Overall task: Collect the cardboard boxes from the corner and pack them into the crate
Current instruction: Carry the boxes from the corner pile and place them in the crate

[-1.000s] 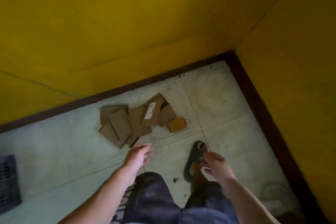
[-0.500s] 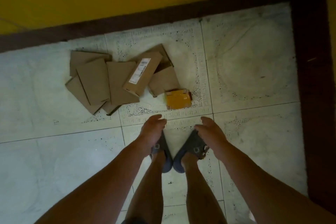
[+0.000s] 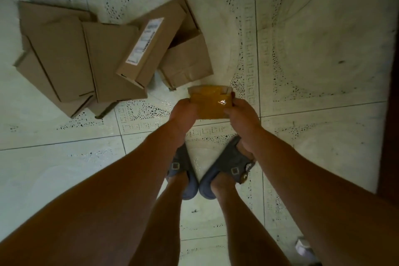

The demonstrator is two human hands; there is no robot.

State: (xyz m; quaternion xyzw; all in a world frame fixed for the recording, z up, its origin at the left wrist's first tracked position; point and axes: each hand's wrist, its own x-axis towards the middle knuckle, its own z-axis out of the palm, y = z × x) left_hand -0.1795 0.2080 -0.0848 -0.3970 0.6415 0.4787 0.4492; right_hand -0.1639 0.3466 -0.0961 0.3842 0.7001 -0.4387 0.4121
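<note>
Small tape-wrapped box (image 3: 210, 101) gripped by its two sides between left hand (image 3: 183, 112) and right hand (image 3: 241, 114); remaining cardboard boxes (image 3: 97, 54) heaped beyond and leftward of the left hand; crate out of view; judged an early stage, whole heap yet to collect

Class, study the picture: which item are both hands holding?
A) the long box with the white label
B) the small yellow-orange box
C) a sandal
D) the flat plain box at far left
B: the left hand and right hand each clasp one side of the small yellow-orange box, while the labelled box lies untouched in the pile.
</note>
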